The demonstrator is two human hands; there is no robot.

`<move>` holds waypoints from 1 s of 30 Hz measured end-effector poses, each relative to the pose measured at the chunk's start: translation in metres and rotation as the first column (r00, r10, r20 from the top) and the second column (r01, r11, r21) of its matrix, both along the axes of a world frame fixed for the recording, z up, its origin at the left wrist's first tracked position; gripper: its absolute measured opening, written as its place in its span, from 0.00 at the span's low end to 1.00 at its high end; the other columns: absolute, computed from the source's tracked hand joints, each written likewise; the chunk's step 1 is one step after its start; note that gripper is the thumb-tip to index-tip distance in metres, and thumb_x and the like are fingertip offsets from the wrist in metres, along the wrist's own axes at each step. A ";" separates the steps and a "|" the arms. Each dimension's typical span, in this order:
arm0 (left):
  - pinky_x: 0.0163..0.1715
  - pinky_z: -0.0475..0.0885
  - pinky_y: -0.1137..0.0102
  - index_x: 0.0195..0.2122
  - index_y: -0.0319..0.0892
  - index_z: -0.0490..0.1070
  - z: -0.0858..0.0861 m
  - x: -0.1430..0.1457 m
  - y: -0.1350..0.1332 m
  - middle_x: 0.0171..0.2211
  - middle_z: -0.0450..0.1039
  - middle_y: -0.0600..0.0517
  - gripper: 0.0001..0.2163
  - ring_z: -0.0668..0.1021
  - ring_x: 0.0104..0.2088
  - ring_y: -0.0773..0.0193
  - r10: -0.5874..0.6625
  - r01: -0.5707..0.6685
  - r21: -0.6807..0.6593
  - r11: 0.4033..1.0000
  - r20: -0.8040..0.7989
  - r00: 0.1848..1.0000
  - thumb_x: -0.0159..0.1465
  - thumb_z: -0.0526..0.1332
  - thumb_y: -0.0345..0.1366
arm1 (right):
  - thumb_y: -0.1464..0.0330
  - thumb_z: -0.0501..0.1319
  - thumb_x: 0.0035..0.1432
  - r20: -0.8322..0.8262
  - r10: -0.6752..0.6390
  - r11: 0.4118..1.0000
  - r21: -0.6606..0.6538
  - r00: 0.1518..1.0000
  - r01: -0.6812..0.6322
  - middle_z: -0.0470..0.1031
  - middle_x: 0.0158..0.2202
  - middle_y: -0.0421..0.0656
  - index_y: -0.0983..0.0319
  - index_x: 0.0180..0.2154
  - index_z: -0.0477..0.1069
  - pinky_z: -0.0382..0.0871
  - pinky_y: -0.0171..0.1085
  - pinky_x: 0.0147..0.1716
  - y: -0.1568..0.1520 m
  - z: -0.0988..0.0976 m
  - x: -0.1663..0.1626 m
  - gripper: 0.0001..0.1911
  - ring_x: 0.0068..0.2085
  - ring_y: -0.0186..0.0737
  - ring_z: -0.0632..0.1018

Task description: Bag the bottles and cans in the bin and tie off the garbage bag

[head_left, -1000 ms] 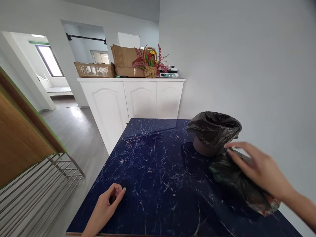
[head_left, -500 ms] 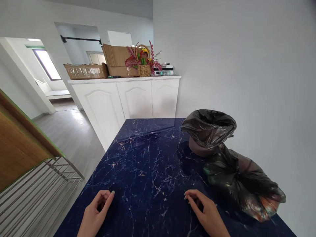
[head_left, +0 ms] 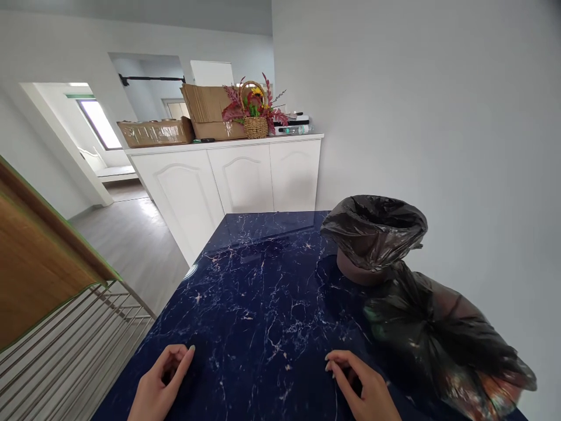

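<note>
My left hand [head_left: 160,383] rests at the near left of the dark blue marbled table [head_left: 245,280], its fingers loosely curled. A gap shows between thumb and fingers, and nothing is in it. On the near right, my right hand [head_left: 362,383] lies in a similar loose curl, also holding nothing. Closest to it is a knotted black plastic bag [head_left: 438,339], filled with something reddish and green that shows faintly through. Behind that bag stands a brownish bin [head_left: 362,270] with a black bin liner [head_left: 372,237] folded over its rim; the bin's inside is dark.
A white cabinet [head_left: 248,178] stands beyond the table's far edge. On its top are cardboard boxes [head_left: 210,111], a flower basket [head_left: 255,126] and a plastic bottle [head_left: 300,130]. A metal rack [head_left: 87,339] and wooden panel [head_left: 39,263] are at left; a wall [head_left: 416,117] at right.
The view has shifted slightly, so the bags appear a little further right and the hands slightly lower. Both hands keep the same loose curl; nothing has been taken or let go.
</note>
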State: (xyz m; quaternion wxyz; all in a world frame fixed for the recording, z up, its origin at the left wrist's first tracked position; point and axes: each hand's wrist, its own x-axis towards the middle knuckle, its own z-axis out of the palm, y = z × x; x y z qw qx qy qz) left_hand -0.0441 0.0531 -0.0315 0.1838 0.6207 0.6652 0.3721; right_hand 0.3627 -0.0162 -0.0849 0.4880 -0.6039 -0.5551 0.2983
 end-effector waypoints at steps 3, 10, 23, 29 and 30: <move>0.28 0.72 0.72 0.33 0.45 0.73 0.004 0.002 0.000 0.26 0.71 0.55 0.26 0.73 0.26 0.63 0.001 -0.002 0.011 1.000 0.043 0.999 0.60 0.65 0.66 | 0.47 0.56 0.71 0.035 -0.009 1.000 -0.005 0.999 0.009 0.83 0.36 0.43 0.52 0.43 0.79 0.75 0.36 0.29 -0.002 -0.001 0.001 0.20 0.29 0.42 0.81; 0.28 0.71 0.72 0.34 0.45 0.71 0.004 0.004 -0.001 0.24 0.67 0.57 0.24 0.71 0.24 0.65 -0.001 -0.002 0.032 0.999 0.109 0.994 0.62 0.66 0.63 | 0.49 0.55 0.73 0.109 0.083 0.996 0.026 0.991 -0.087 0.83 0.36 0.45 0.51 0.41 0.79 0.77 0.38 0.30 -0.005 0.005 0.006 0.19 0.32 0.44 0.82; 0.28 0.70 0.72 0.35 0.45 0.71 0.008 0.012 -0.013 0.24 0.66 0.58 0.21 0.70 0.25 0.66 0.052 -0.068 0.080 0.995 0.184 0.982 0.64 0.66 0.60 | 0.53 0.56 0.73 0.190 0.216 0.976 -0.060 0.958 -0.208 0.83 0.38 0.44 0.50 0.44 0.79 0.79 0.36 0.31 -0.007 0.007 0.020 0.16 0.35 0.44 0.84; 0.28 0.71 0.72 0.34 0.45 0.72 0.009 0.013 -0.014 0.25 0.68 0.57 0.23 0.71 0.24 0.66 0.059 -0.074 0.083 0.994 0.178 0.982 0.62 0.66 0.62 | 0.49 0.56 0.73 0.131 0.115 0.993 -0.035 0.985 -0.111 0.82 0.39 0.44 0.51 0.45 0.79 0.78 0.38 0.34 -0.012 0.003 0.012 0.18 0.34 0.44 0.83; 0.28 0.71 0.72 0.35 0.45 0.72 0.008 0.013 -0.014 0.25 0.68 0.57 0.23 0.71 0.24 0.66 0.061 -0.076 0.079 0.994 0.176 0.983 0.62 0.66 0.62 | 0.49 0.56 0.73 0.128 0.109 0.994 -0.032 0.986 -0.105 0.82 0.39 0.44 0.51 0.45 0.79 0.78 0.38 0.34 -0.013 0.002 0.011 0.18 0.34 0.44 0.83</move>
